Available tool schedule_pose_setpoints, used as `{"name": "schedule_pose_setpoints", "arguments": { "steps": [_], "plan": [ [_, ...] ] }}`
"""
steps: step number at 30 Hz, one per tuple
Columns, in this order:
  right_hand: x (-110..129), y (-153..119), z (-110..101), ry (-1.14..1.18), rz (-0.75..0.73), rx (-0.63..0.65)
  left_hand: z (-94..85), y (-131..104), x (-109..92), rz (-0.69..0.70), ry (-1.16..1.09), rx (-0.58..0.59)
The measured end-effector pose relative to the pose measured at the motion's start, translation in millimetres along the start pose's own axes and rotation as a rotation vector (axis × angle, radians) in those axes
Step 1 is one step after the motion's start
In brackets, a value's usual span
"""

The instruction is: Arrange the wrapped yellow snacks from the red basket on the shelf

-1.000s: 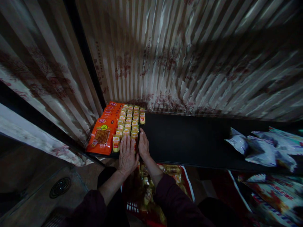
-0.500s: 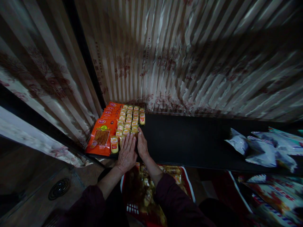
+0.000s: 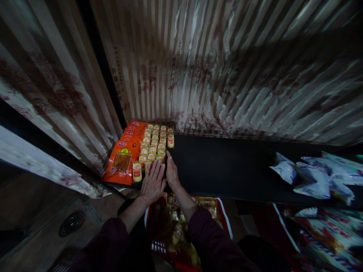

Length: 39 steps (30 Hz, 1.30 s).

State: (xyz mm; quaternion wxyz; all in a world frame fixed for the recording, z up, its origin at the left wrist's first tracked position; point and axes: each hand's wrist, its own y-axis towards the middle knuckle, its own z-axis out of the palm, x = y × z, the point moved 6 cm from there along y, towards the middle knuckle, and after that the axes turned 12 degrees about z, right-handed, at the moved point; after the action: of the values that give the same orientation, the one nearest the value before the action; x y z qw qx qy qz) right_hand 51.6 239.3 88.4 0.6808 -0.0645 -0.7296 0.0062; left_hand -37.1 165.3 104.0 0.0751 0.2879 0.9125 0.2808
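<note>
Small yellow wrapped snack packs (image 3: pixel 152 150) stand in tidy rows at the left end of a black shelf (image 3: pixel 218 166). My left hand (image 3: pixel 153 184) lies flat over the front packs, its fingers stretched out and hiding part of them. On the right side of the rows, my right hand (image 3: pixel 172 174) is held on edge with straight fingers beside the packs; whether it touches them I cannot tell. Left of the rows, orange snack bags (image 3: pixel 121 162) overlap one another.
Below the shelf front, a red and white basket (image 3: pixel 226 223) holds more wrapped snacks. Silvery bags (image 3: pixel 312 181) lie at the shelf's right end, with larger bags (image 3: pixel 334 234) beneath. A black post (image 3: pixel 104 64) rises at the back left before striped sheeting (image 3: pixel 195 71).
My right hand has shifted slightly right, away from the packs. The left hand stays over the front packs, nearly unmoved.
</note>
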Motion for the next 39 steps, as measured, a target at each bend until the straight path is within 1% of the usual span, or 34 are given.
{"name": "schedule_pose_setpoints", "arguments": {
  "steps": [7, 12, 16, 19, 21, 23, 25, 28, 30, 32, 34, 37, 39],
  "plan": [
    [-4.1, -7.6, -8.9, -0.065, 0.018, -0.058, -6.9, -14.2, -0.8, -0.091, 0.058, -0.049],
    [-4.1, -18.8, -12.3, -0.176, -0.035, -0.095, -8.5, -34.8, -11.6, -0.159, 0.090, -0.028],
    [-5.5, -31.9, -12.7, -0.213, -0.115, -0.122, -6.3, -46.3, -23.1, -0.151, 0.091, 0.017],
    [-5.3, -40.1, -12.7, -0.229, -0.144, -0.130, -5.6, -47.1, -25.0, -0.158, 0.086, 0.058],
    [-2.7, -45.3, -14.9, -0.231, -0.156, -0.140, -6.9, -46.2, -25.5, -0.155, 0.078, 0.065],
    [1.8, -53.0, -19.5, -0.228, -0.186, -0.152, -8.8, -46.7, -29.3, -0.127, 0.049, 0.049],
    [5.5, -65.4, -25.3, -0.228, -0.234, -0.147, -8.6, -49.8, -39.2, -0.056, -0.009, 0.035],
    [1.8, -91.6, -35.4, -0.239, -0.284, -0.124, -1.8, -59.8, -60.7, 0.057, -0.124, 0.060],
    [-7.0, -109.8, -42.1, -0.250, -0.289, -0.112, 5.3, -67.7, -73.2, 0.088, -0.200, 0.092],
    [-16.7, -124.8, -47.1, -0.260, -0.294, -0.101, 12.9, -74.3, -81.2, 0.079, -0.270, 0.130],
    [-25.1, -134.3, -50.7, -0.265, -0.299, -0.101, 20.6, -79.7, -85.6, 0.049, -0.331, 0.184],
    [-37.4, -138.8, -53.7, -0.292, -0.279, -0.124, 29.9, -86.7, -90.7, 0.020, -0.406, 0.242],
    [-49.9, -138.6, -53.4, -0.345, -0.240, -0.113, 36.5, -92.7, -94.2, -0.004, -0.450, 0.264]
  ]
}}
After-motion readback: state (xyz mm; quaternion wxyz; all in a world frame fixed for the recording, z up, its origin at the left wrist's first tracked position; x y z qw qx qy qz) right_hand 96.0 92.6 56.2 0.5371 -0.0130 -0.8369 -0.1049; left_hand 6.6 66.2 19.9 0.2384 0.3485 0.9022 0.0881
